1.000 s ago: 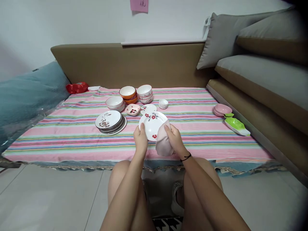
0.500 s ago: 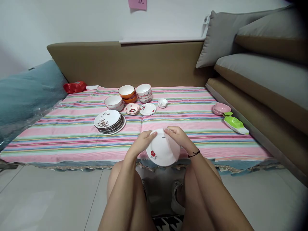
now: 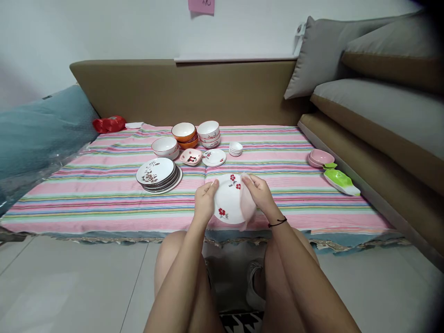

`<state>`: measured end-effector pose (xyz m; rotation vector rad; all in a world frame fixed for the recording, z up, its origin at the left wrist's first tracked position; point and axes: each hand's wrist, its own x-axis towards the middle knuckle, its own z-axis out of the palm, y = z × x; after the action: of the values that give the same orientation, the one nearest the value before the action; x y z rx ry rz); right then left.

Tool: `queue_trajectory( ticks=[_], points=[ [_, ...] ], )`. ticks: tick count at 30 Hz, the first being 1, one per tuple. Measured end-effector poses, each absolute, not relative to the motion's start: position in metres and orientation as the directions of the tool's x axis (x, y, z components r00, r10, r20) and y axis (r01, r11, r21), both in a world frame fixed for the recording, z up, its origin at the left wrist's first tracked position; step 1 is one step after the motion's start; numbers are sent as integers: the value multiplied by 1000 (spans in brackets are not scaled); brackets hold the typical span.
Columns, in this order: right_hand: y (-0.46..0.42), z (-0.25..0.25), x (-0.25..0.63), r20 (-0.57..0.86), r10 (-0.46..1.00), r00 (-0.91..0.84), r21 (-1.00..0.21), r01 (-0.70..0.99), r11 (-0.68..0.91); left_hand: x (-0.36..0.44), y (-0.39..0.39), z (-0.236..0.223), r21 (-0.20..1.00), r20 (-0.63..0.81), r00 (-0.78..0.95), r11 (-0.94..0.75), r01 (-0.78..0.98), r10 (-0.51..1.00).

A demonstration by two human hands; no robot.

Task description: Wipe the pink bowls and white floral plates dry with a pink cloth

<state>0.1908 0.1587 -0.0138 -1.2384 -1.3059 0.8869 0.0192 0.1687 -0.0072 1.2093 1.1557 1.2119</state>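
Note:
My left hand (image 3: 205,201) grips the left rim of a white plate (image 3: 227,201) with red flowers, thumb on its upper face. The plate is tilted toward me above the front of the striped cloth. My right hand (image 3: 260,192) is closed on a thin pale pink cloth (image 3: 247,206), which hangs over the plate's right side and hides that rim. Whether the right fingers also grip the plate, I cannot tell. Beyond my hands lie small white plates with red flowers (image 3: 214,157) and a square pink dish (image 3: 191,157).
Plates with dark rims (image 3: 156,172) are stacked at left. Behind them stand white bowls (image 3: 164,147), orange bowls (image 3: 184,132) and patterned bowls (image 3: 208,131). Tiny white dishes (image 3: 236,148) sit mid-cloth. Pink bowls (image 3: 322,157) and a green dish (image 3: 340,180) lie right, near cushions (image 3: 374,101).
The plate has turned and risen slightly, so more red flowers show. My left hand has shifted to its left rim; the pink cloth now hangs over its right side.

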Motion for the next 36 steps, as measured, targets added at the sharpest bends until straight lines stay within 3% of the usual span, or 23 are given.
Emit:
queue_trajectory(
  ticks=[4,7,10,15,20,25,32,36],
  points=[
    [157,-19,186,180,976,122,-969,192,154,20,173,-11,996,27,-149,-40,-84,988],
    [157,-20,185,182,977,114,-969,192,158,17,176,-8,996,61,-148,-69,-53,987],
    [155,-16,189,186,978,92,-967,193,166,12,176,-2,995,95,1,-95,12,995],
    [148,-9,192,174,981,-82,-957,221,188,8,170,3,992,-88,456,35,123,886],
    [144,-6,186,107,957,-269,-960,224,170,9,162,7,985,-114,616,8,172,779],
    [148,-5,187,181,974,-135,-954,219,207,10,164,5,989,-131,474,85,118,871],
    [152,-11,190,215,965,150,-955,237,176,12,175,-5,998,37,-24,-38,-44,999],
    [152,-14,192,230,966,122,-948,254,193,8,176,-1,999,46,50,-46,-2,998]
  ],
)
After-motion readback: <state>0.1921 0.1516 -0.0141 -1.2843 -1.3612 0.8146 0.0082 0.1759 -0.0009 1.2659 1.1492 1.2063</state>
